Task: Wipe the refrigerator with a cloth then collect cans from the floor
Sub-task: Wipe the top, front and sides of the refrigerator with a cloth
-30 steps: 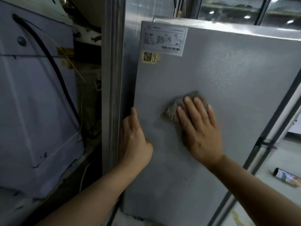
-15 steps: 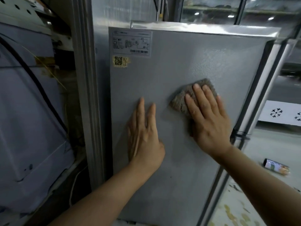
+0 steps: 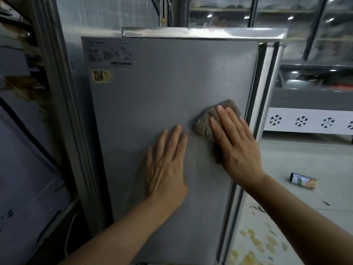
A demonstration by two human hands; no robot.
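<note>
The grey refrigerator fills the middle of the head view, its flat side panel facing me. My right hand presses a brownish-grey cloth flat against the panel near its right edge. My left hand rests flat on the panel just left of the cloth, fingers spread and holding nothing. A can lies on its side on the floor at the right.
A label sticker and a yellow QR sticker sit at the panel's upper left. A metal frame post and another appliance stand at the left. A white freezer with snowflake marks stands at the right. Yellowish stains mark the floor.
My right hand has slid the cloth rightward across the panel toward its right edge. My left hand has left the panel's left edge and now lies flat near the middle.
</note>
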